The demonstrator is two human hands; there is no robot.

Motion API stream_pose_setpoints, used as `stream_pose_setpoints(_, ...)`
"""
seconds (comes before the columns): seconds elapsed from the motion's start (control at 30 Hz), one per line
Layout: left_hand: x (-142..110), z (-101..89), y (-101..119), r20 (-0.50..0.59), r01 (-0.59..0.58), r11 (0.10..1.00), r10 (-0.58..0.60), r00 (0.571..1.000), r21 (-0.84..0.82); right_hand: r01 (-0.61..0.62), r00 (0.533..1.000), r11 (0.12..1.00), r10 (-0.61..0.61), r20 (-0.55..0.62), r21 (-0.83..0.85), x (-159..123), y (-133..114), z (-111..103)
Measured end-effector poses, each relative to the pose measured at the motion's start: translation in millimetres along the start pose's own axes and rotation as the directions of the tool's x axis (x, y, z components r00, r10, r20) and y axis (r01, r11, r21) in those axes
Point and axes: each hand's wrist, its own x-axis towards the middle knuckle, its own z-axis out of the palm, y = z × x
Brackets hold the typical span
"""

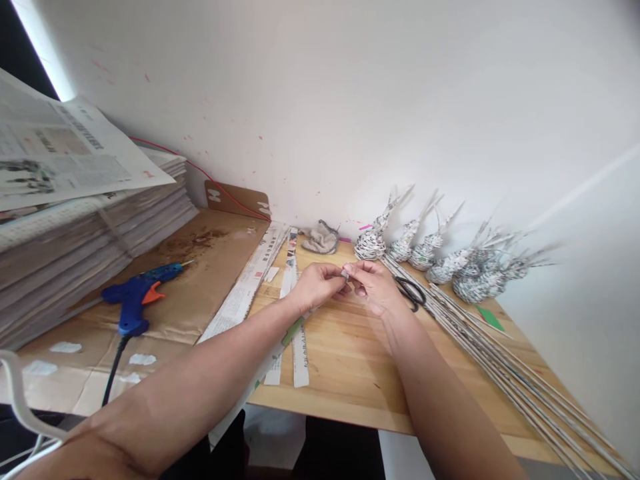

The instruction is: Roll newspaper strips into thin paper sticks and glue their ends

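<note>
My left hand (320, 285) and my right hand (369, 283) meet above the wooden table, fingertips pinched together. Between them shows the small greyish end of a newspaper strip (345, 274). A strip with green print (294, 331) runs from near my left hand down beneath my left forearm and past the table edge; it seems to be the same one, though the fingers hide the join. Loose newspaper strips (300, 353) lie beneath my left wrist. Black-handled scissors (413, 291) rest just right of my right hand, partly under thin rolled paper sticks (465, 333).
Several woven paper shapes (371, 243) with spiky ends stand along the wall. A crumpled grey cloth (321, 238) lies at the back. On the left are a blue glue gun (134, 293) on cardboard (200, 260), a newspaper stack (100, 233) and more strips (245, 287).
</note>
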Motion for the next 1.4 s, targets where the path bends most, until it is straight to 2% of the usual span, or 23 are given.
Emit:
stream_pose_setpoints(0.2, -6, 2.0, 2, -0.065, -0.179, 0.931, 0.21, 0.975, 0.318, -0.05, 0.998, 0.998, 0.049, 0.029, 0.047, -1, -1, 1)
stream_pose_setpoints(0.3, -7, 1.8, 1, -0.053, -0.209, 0.9, 0.247, 0.968, 0.382, -0.059, 0.998, 0.996, 0.057, 0.039, 0.068, 0, 0, 1)
stream_pose_setpoints(0.4, -6, 1.8, -1, -0.024, -0.21, 0.907, 0.235, 0.972, 0.364, -0.042, 0.998, 0.997, 0.039, 0.047, 0.065, -1, 0, 2)
stream_pose_setpoints(0.5, -6, 2.3, -1, 0.012, -0.186, 0.945, 0.19, 0.982, 0.269, -0.006, 1.0, 1.0, 0.006, 0.022, 0.025, -1, 0, 2)
stream_pose_setpoints(0.67, -5, 3.5, 2, 0.071, -0.067, 0.998, 0.066, 0.995, 0.014, -0.01, 0.999, 1.0, 0.011, 0.048, -0.02, 0, 3, 0)
stream_pose_setpoints(0.77, -4, 3.7, 2, 0.094, -0.012, 0.999, 0.017, 0.995, -0.048, -0.022, 0.998, 1.0, 0.023, 0.062, -0.019, 2, 5, -2)
stream_pose_setpoints(0.9, -3, 4.8, 2, 0.086, 0.012, 0.999, -0.008, 0.996, -0.043, -0.052, 0.998, 0.998, 0.051, 0.036, 0.044, 3, 5, -3)
stream_pose_setpoints(1.07, -7, 8.4, 3, 0.073, -0.071, 0.997, 0.068, 0.995, 0.031, -0.096, 0.995, 0.988, 0.092, 0.034, 0.123, 0, 0, -1)
stream_pose_setpoints(1.27, -10, 8.4, 0, 0.038, -0.213, 0.951, 0.21, 0.977, 0.223, -0.115, 0.993, 0.983, 0.108, 0.052, 0.144, -3, -5, 0)
stream_pose_setpoints(1.4, -10, 8.5, -3, 0.04, -0.23, 0.947, 0.227, 0.973, 0.225, -0.109, 0.993, 0.985, 0.101, 0.067, 0.134, -2, -3, 1)
